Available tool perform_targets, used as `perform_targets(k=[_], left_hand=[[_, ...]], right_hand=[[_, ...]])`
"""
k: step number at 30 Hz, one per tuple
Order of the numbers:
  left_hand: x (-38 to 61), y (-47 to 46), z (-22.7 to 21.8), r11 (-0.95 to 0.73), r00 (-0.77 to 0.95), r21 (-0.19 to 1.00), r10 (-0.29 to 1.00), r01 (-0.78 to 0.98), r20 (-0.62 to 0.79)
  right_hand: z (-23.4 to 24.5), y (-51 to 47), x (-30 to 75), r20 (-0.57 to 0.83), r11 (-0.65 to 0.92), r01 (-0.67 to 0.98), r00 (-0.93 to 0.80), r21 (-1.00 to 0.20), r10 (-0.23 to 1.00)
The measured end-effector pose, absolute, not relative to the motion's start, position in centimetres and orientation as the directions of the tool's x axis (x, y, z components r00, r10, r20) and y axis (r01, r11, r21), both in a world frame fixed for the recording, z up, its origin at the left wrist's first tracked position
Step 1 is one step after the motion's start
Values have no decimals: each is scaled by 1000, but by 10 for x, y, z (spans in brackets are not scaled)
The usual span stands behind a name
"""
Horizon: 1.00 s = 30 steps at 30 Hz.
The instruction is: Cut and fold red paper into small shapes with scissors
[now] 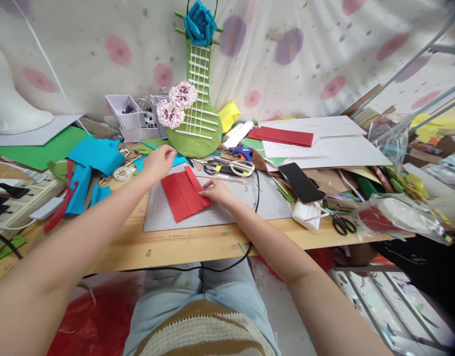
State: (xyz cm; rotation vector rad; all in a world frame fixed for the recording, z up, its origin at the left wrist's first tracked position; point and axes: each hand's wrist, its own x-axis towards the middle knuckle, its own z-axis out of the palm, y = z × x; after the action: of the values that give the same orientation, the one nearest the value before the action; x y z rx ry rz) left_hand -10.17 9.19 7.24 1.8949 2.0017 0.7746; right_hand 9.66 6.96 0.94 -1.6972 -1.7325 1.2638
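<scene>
A folded sheet of red crepe paper [183, 198] lies on the grey cutting mat [157, 220], with a raised flap along its right side. My right hand [217, 192] pinches that flap at its right edge between thumb and fingers. Just beyond the paper's upper left corner, my left hand [159, 162] hovers with its fingers drawn together; whether anything sits in them is hidden. Behind the mat stands a green guitar-shaped craft piece [194, 133] with white strings, two pale flowers [177, 105] and a blue paper flower [200, 23].
White-handled scissors [242, 167] and a blue glue gun [242, 152] lie behind the mat. A phone [300, 183] and black scissors [343, 225] are on the right. Blue paper [96, 155] and a power strip [34, 198] occupy the left. A black cable [257, 193] crosses the mat.
</scene>
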Motion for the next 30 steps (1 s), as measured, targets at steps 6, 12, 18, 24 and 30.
perform_targets(k=[6, 12, 18, 24, 30], left_hand=[[-54, 43, 27, -185, 163, 212, 980, 960, 114], [-50, 39, 4, -186, 166, 123, 974, 975, 155], [-49, 39, 8, -266, 243, 132, 956, 955, 163], [-47, 41, -2, -261, 245, 154, 963, 953, 117], [-46, 42, -10, -268, 221, 305, 959, 914, 179]], right_hand=[[7, 71, 93, -274, -137, 631, -124, -763, 954], [9, 67, 94, -251, -87, 646, -166, -758, 954], [13, 67, 91, -234, -56, 662, -182, -747, 955], [17, 67, 92, -254, -74, 624, -205, -778, 945], [20, 66, 95, -245, -62, 625, -210, -778, 947]])
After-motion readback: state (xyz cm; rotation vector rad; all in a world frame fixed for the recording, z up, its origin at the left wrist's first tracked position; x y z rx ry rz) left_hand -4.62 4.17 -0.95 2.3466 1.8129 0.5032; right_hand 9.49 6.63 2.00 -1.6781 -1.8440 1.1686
